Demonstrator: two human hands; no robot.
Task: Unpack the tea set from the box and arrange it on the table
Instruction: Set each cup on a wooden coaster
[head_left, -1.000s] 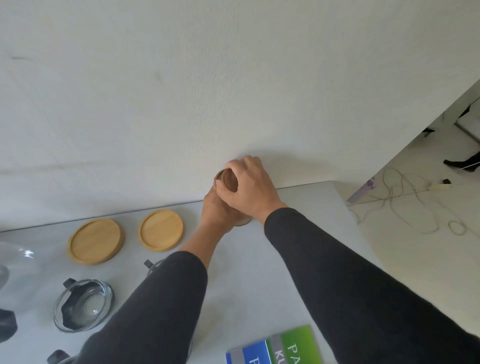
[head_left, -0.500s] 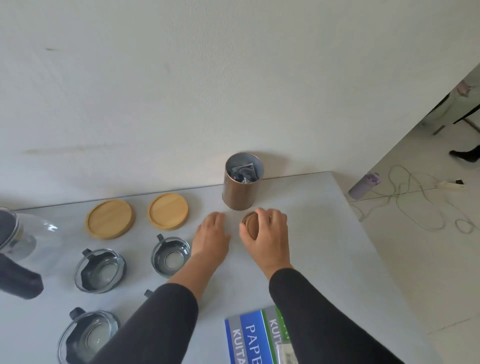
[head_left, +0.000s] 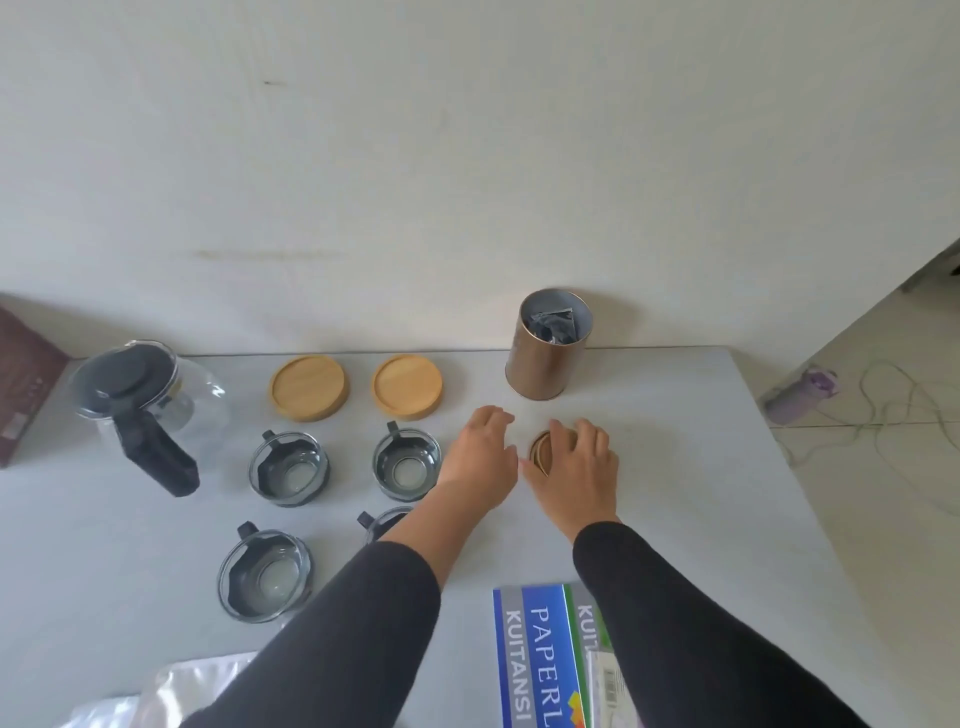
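— So, where's the lid (head_left: 540, 451) right now?

— Under the right hand (head_left: 574, 470), whose fingers curl over it and grip it at the table (head_left: 701, 467), just in front of the open copper canister (head_left: 549, 352). The canister stands upright near the wall with dark packets showing inside.

— And the left hand (head_left: 478, 460)?

— Beside the right one, fingers relaxed and spread, holding nothing; it hovers over or rests on the table, I can't tell which.

— How should the lid go down?

— Flat, I'd say, close to the canister so the pair reads as one item, and released only once it sits steady; a round lid left on edge could roll.

— Anything crowding the spot?

— To the left, two wooden coasters (head_left: 307, 387) lie in a row, with glass cups (head_left: 288, 470) in front of them; one cup is partly hidden by the left forearm. A glass teapot (head_left: 148, 400) stands further left. A sleeve swinging back could catch the nearest cup. A blue-and-green receipt book (head_left: 540, 660) lies at the near edge.
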